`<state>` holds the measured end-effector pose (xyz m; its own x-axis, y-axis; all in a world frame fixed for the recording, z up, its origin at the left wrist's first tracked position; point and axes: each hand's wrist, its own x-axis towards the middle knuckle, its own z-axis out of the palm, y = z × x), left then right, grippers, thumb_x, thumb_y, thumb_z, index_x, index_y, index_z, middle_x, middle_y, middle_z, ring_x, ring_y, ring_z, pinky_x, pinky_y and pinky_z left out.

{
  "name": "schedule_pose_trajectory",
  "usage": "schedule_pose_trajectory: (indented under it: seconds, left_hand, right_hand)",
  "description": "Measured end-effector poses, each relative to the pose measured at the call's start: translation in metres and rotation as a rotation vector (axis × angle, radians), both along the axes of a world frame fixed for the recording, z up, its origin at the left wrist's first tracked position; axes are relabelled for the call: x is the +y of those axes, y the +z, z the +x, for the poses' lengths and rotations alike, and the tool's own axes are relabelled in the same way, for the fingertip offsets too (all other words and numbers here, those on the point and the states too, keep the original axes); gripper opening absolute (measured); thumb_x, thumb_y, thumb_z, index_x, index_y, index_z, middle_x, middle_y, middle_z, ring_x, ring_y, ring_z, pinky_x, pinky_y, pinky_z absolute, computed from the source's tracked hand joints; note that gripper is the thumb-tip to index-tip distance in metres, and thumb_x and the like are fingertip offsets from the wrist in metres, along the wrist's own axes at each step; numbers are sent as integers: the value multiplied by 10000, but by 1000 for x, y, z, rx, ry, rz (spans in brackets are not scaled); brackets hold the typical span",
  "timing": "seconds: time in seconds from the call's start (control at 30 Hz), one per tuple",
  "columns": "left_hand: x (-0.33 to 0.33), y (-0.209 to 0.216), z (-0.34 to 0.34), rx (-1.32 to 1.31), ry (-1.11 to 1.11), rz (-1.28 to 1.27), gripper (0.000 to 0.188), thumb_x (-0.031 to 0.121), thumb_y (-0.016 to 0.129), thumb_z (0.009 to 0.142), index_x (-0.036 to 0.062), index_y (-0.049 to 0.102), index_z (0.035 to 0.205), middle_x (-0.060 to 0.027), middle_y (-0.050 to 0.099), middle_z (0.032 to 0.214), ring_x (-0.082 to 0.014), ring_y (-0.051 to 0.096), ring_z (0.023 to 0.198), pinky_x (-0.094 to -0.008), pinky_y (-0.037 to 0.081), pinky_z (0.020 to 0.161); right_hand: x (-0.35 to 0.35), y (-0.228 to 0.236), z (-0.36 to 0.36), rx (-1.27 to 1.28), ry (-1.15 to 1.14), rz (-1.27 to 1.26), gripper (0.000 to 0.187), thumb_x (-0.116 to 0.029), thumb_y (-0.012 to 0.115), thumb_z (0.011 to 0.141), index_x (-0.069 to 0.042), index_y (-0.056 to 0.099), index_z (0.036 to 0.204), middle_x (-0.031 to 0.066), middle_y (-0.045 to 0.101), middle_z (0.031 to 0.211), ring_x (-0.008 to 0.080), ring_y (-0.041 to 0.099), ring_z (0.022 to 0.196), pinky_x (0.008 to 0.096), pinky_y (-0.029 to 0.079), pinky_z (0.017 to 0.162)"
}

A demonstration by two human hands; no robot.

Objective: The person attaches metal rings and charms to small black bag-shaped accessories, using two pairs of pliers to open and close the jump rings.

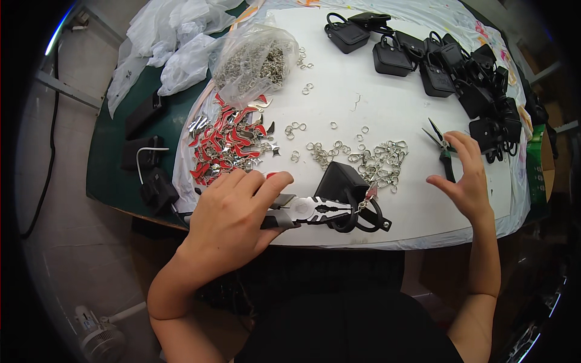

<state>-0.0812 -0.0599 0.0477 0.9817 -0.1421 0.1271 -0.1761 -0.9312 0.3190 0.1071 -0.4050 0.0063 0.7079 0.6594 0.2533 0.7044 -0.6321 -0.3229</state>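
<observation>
My left hand (233, 209) is closed round the grips of a pair of combination pliers (305, 210). Their jaws point right and meet small metal rings (363, 204) by the strap of a small black bag (340, 181) at the table's near edge. Whether the jaws clamp a ring is too small to tell. A bit of a red charm shows beside those rings. My right hand (466, 175) is open, thumb and fingers apart. Its fingertips are at the dark handles of needle-nose pliers (446, 158), which lie with their tips pointing away from me.
Clasps and rings (381, 163) lie mid-table. Red and silver charms (227, 142) are heaped left, below a clear bag of metal rings (257, 63). Several black mini bags (448, 63) crowd the far right. Black power bricks (140, 154) and a white cable sit on the green tabletop (106, 163).
</observation>
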Motion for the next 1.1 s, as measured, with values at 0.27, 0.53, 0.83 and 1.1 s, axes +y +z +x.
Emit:
schedule_pose_trajectory:
  seconds: [0.27,0.53,0.83,1.1]
  left_hand:
    - [9,7,9,9,-88,66,420,353,844,669,62,629,881,-57,577,823,-246,583,750,-382,459,667]
    - [9,15,5,-51,-48,72,564,529,882,565,68,625,762,-44,578,702,-247,580,639,-372,450,599]
    - [14,18,2,-61,-43,56,588,568,878,559,69,646,767,-38,582,683,-235,577,624,-361,445,586]
    - [15,15,-6,-146,-44,33,588,536,881,558,52,632,779,-47,588,699,-251,585,635,-367,458,586]
  right_hand:
    - [-45,-37,20,75,-257,-180,576,-153,693,882,90,472,1356,219,527,1292,351,500,1183,398,409,1016]
    - [11,45,-34,450,358,112,559,-126,814,722,37,552,1188,193,590,1068,346,596,928,392,494,835]
    - [35,73,-59,-54,436,-91,686,-338,843,661,2,580,1195,149,554,1089,335,569,921,449,480,783]
    - [37,70,-64,133,449,-28,642,-309,846,677,22,590,1163,160,598,1009,319,595,797,401,496,686]
